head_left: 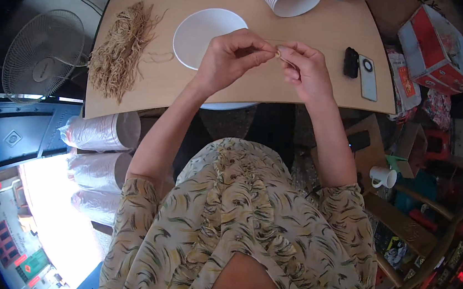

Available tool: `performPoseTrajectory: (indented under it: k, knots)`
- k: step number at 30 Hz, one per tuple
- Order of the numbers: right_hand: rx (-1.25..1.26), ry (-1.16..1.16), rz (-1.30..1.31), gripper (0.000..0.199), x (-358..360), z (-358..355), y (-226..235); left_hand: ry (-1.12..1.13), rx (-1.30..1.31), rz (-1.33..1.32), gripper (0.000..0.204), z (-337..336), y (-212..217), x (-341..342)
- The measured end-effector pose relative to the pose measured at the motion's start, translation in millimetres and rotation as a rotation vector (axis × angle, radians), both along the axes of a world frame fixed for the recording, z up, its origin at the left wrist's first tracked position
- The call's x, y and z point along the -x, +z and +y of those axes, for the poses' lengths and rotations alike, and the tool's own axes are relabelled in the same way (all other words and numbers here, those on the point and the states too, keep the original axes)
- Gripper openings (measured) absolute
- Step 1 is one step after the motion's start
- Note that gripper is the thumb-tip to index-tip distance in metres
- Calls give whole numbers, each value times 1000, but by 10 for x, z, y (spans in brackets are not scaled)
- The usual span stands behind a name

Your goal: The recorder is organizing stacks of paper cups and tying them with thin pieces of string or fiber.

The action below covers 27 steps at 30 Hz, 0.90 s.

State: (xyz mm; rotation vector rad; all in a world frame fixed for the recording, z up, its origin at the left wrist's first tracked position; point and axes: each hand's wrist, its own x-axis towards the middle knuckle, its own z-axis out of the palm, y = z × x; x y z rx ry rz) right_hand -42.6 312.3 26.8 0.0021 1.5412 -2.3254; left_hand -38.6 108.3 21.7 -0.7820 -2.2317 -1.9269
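Indoors, tan tbl [265, 83] w/ fiber pile [118, 55], fan [45, 57] beside, L fingers [257, 59] & R fingers [298, 57] pinched tight on tan strand [278, 54].

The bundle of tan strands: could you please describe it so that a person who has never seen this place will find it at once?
Find the pale wooden table at the top of the picture. At its left end, beside the fan, lies the bundle of tan strands. It is shaggy, with loose ends straying out, unlike the smooth white bowl to its right.
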Motion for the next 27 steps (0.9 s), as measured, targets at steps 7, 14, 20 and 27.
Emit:
performPoseTrajectory:
  k: [7,14,20,27]
  knots:
    - [19,19,-38,10,-7,-76,15,182,-23,62,11,62,15,-100]
    - [6,48,-67,11,25,-94,-34,222,186,358,18,-20,-22,-95]
    - [5,32,-26,15,28,-119,-23,203,35,72,10,-74,-57,-79]
    - [-171,16,246,22,49,-118,-12,-20,-212,-519,14,-259,82,-27]
